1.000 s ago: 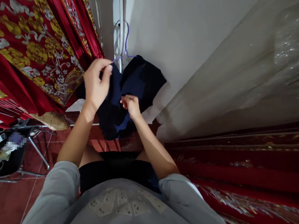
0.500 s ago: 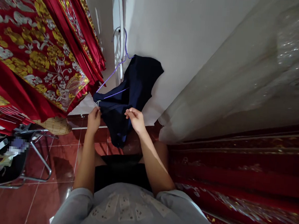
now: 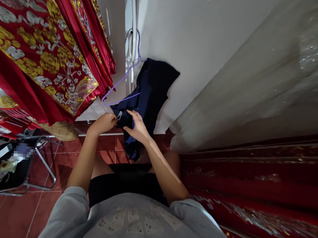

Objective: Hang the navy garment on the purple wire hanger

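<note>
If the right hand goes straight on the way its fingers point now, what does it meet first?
Probably the left hand: the right hand lies on the navy garment, fingers pointing left along it toward that hand. Depth is unclear.

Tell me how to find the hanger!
Look at the white wall beside the red and gold cloth. A dark blue garment hangs there, and both hands touch its lower edge. The hanger is the thin purple wire poking out on its left.
</note>
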